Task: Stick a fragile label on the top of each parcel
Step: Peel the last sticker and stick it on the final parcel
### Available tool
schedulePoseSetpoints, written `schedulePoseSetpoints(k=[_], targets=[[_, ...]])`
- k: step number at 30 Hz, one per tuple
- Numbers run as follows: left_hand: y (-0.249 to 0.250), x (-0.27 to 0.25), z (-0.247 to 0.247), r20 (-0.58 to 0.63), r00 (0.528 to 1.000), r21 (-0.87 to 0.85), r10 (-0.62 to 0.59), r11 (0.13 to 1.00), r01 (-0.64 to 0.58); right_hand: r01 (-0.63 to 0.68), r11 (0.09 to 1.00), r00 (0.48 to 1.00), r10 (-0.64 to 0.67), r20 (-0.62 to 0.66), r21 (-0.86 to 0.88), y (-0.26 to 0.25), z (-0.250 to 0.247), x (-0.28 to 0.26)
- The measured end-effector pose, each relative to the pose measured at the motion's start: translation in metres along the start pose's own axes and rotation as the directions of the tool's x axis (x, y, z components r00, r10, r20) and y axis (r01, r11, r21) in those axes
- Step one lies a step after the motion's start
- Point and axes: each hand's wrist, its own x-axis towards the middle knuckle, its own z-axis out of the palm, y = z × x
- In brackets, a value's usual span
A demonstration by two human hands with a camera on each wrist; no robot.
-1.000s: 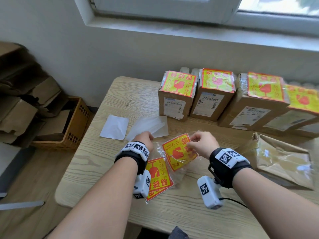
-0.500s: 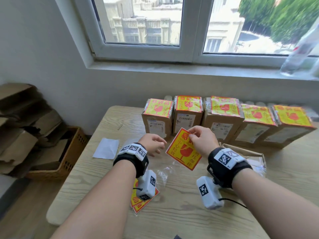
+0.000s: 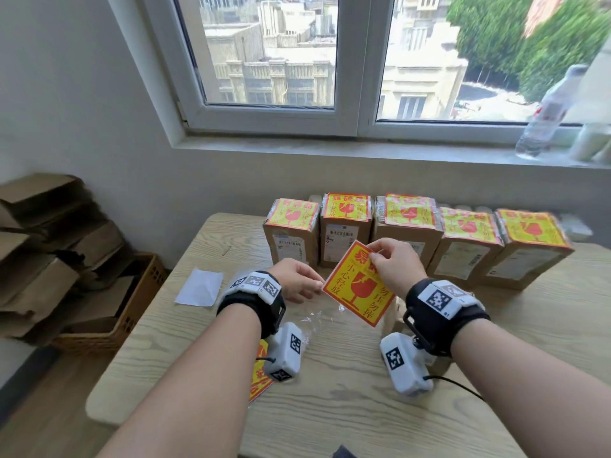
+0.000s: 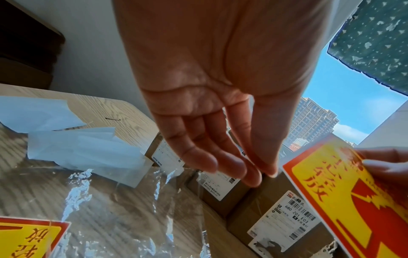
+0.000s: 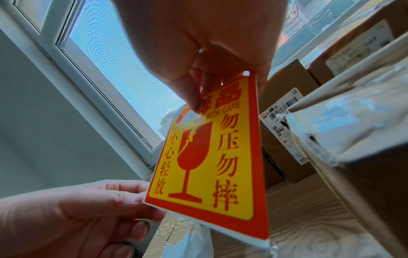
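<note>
My right hand (image 3: 395,267) pinches the top edge of a fragile label (image 3: 358,285) between thumb and fingertips, holding it tilted in the air above the worktop (image 3: 330,418), printed face toward me. In the right wrist view the label (image 5: 212,165) hangs down from that pinch. My left hand (image 3: 297,282) sits just beside the label's lower left corner with its fingers (image 4: 212,157) extended and relaxed, gripping nothing; I cannot tell whether the fingertips touch the edge. Five parcels (image 3: 406,239) stand in a row at the far side of the worktop, each already wearing a label on top. Clear plastic wrap (image 3: 317,320) lies crumpled under my hands, more labels (image 3: 259,375) lie near my left wrist, and a white backing sheet (image 3: 198,287) lies to the left.
</note>
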Motion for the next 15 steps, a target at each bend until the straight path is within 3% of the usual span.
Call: schedulePoseSetpoints(k=[7, 15], targets=[[0.0075, -0.0089, 0.0078, 0.052, 0.997, -0.127, -0.051, 0.99, 0.058, -0.015, 1.0, 0.999, 0.016, -0.032, 0.026, 0.0073, -0.0101, -0.0022], [0.0105, -0.0115, 0.01, 0.064, 0.997, -0.148, -0.045, 0.988, 0.054, -0.024, 0.999, 0.999, 0.025, -0.027, 0.038, 0.0093, -0.0119, -0.0031]])
